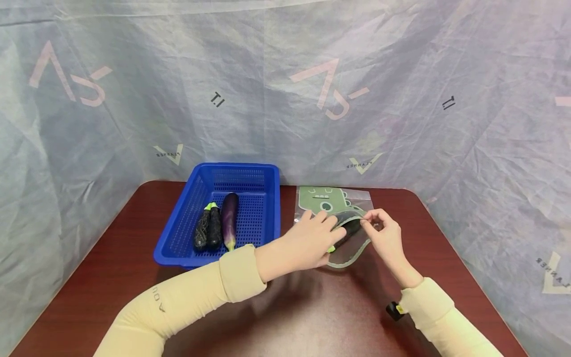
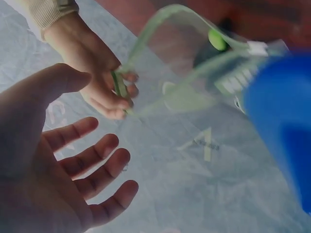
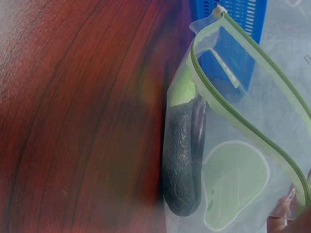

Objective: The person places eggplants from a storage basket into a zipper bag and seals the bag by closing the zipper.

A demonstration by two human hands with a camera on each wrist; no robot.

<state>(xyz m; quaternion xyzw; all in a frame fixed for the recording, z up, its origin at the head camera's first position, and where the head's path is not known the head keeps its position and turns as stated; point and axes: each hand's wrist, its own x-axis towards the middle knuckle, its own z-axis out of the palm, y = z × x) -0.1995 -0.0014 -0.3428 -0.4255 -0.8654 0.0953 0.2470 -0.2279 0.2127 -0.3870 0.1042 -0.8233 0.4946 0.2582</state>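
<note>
A clear zip bag (image 1: 345, 265) with green edging and a green cartoon print stands with its mouth spread wide. Inside it lies a dark eggplant (image 3: 180, 160) with a pale green cap; a purplish one (image 3: 198, 126) shows close behind in the right wrist view. My right hand (image 1: 385, 238) pinches the bag's rim at its right side between thumb and fingers. Over the bag's left side hovers my left hand (image 1: 312, 238), fingers spread and relaxed. In the left wrist view that hand (image 2: 63, 160) holds nothing, its palm facing the bag mouth.
Left of the bag sits a blue plastic basket (image 1: 174, 238). Two dark eggplants (image 1: 214, 228) with green caps and a long purple eggplant (image 1: 229, 218) lie in it. Both stand on a reddish-brown wooden table (image 1: 120, 277), with a printed grey sheet (image 1: 250, 119) hanging behind.
</note>
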